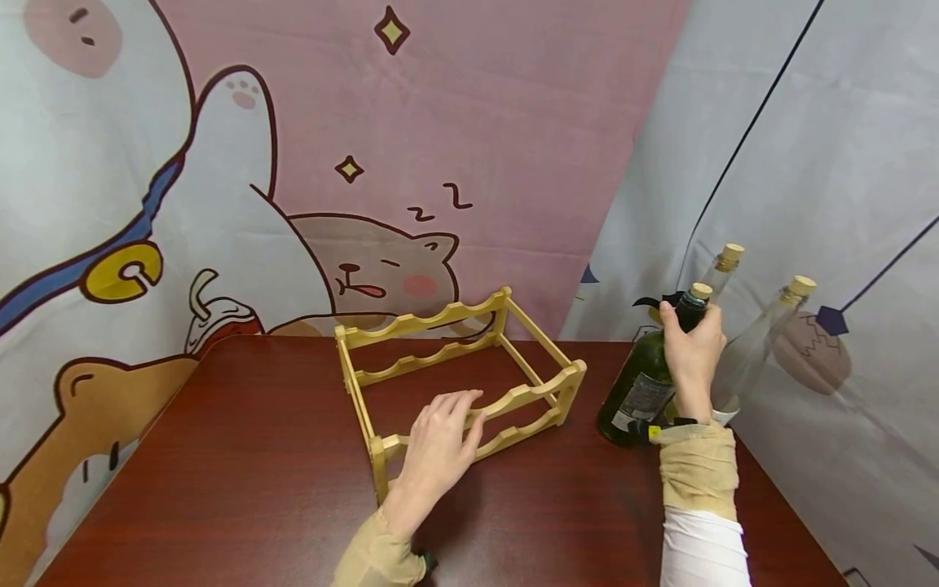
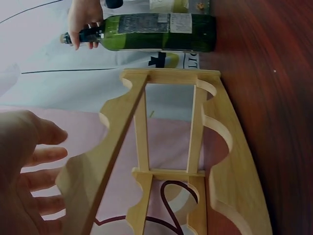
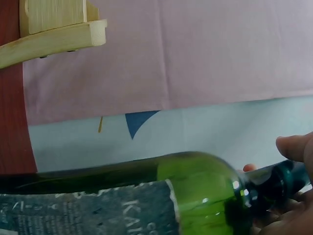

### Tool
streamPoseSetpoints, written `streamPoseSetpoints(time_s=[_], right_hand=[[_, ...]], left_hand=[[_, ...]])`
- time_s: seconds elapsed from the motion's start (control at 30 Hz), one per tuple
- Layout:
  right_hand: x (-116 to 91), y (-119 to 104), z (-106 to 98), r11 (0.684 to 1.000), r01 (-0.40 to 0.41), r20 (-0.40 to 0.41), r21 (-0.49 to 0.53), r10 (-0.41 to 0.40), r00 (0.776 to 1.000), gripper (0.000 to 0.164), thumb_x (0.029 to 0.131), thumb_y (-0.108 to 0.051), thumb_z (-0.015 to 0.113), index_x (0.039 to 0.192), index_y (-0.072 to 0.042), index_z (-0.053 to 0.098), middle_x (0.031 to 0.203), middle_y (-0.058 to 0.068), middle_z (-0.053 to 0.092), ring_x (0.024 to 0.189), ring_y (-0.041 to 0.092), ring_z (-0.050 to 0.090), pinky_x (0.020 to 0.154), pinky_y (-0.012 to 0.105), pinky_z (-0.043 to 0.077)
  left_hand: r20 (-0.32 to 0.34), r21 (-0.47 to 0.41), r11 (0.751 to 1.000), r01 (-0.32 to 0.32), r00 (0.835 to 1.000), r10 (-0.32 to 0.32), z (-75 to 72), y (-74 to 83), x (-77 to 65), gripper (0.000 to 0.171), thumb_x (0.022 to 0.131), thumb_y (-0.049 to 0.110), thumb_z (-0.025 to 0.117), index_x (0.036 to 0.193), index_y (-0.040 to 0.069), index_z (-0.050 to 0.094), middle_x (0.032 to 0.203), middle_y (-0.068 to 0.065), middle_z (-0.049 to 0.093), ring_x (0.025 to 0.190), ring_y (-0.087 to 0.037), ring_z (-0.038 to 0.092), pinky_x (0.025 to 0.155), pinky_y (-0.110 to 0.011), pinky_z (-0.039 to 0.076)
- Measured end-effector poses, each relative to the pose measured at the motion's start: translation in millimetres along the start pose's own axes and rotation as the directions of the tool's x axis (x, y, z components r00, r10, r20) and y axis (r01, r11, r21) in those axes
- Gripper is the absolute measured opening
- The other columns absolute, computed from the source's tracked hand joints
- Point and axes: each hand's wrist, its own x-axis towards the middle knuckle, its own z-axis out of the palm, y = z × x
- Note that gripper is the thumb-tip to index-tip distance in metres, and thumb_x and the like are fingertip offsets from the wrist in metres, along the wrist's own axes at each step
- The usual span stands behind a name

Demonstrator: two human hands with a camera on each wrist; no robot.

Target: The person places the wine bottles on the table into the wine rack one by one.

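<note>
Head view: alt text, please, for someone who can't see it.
A person's right hand grips a corked green bottle by its neck at the right of a reddish-brown table, two clear bottles close by. The left hand is at the near rail of a wooden rack.

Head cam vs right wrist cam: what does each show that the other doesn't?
Head only: the left hand at the rack, two clear corked bottles, and the green bottle's cork.
Right wrist only: large, partly readable lettering on the bottle label.
Both: the right hand gripping the green bottle by its neck, the wooden rack (only part of it in right wrist), the tabletop and the pink backdrop.
</note>
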Motion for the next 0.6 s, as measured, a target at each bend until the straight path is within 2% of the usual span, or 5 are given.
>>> streamPoseSetpoints(time_s=[0.07, 0.13, 0.23, 0.37, 0.6], right_hand=[[0, 1, 0, 1.0, 0.0, 0.015, -0.002, 0.0, 1.0, 0.053, 0.088, -0.039, 0.055, 0.122, 0.001, 0.049, 0.114, 0.023, 0.06, 0.103, 0.033, 0.055, 0.082, 0.043, 0.041], [1, 2, 1, 1.0, -0.003, 0.031, -0.004, 0.004, 1.0, 0.052, 0.089, -0.04, 0.053, 0.122, 0.0, 0.049, 0.111, 0.021, 0.061, 0.101, 0.03, 0.055, 0.079, 0.037, 0.042], [1, 3, 1, 1.0, -0.018, 0.055, 0.007, 0.017, 0.998, 0.047, 0.09, -0.042, 0.05, 0.119, -0.006, 0.05, 0.093, 0.002, 0.064, 0.09, 0.018, 0.056, 0.071, 0.025, 0.039], [1, 4, 0, 0.999, -0.025, 0.081, 0.039, 0.022, 0.996, 0.035, 0.091, -0.043, 0.049, 0.112, -0.015, 0.048, 0.073, -0.023, 0.051, 0.075, 0.001, 0.05, 0.066, 0.019, 0.035], [3, 6, 0, 0.998, -0.014, 0.09, 0.069, 0.008, 0.996, 0.025, 0.092, -0.04, 0.048, 0.106, -0.019, 0.045, 0.072, -0.022, 0.05, 0.072, -0.003, 0.047, 0.067, 0.019, 0.034]], left_hand=[[0.005, 0.031, 1.0, -0.002, 1.0, 0.002, 2.6, -1.8, -1.1, 0.027, 0.082, 0.019, 0.068, 0.108, 0.014, 0.064, 0.1, -0.001, 0.07, 0.09, -0.019, 0.063, 0.068, -0.034, 0.052], [0.01, 0.064, 0.998, -0.005, 1.0, 0.004, 5.0, -3.3, -2.2, 0.028, 0.08, 0.016, 0.069, 0.108, 0.015, 0.064, 0.096, -0.001, 0.07, 0.084, -0.018, 0.064, 0.065, -0.033, 0.052], [0.025, 0.098, 0.995, -0.008, 1.0, 0.006, 7.7, -4.8, -3.9, 0.026, 0.079, 0.015, 0.07, 0.105, 0.014, 0.066, 0.091, 0.0, 0.071, 0.076, -0.017, 0.064, 0.06, -0.032, 0.051], [0.032, 0.093, 0.996, -0.009, 0.999, 0.006, 10.3, -5.4, -5.0, 0.019, 0.079, 0.013, 0.07, 0.098, 0.014, 0.068, 0.085, 0.001, 0.07, 0.07, -0.015, 0.064, 0.056, -0.03, 0.051], [0.018, 0.079, 0.997, -0.016, 1.0, 0.014, 11.9, -6.0, -5.3, 0.011, 0.078, 0.012, 0.071, 0.088, 0.016, 0.069, 0.077, 0.004, 0.068, 0.065, -0.013, 0.064, 0.053, -0.028, 0.05]])
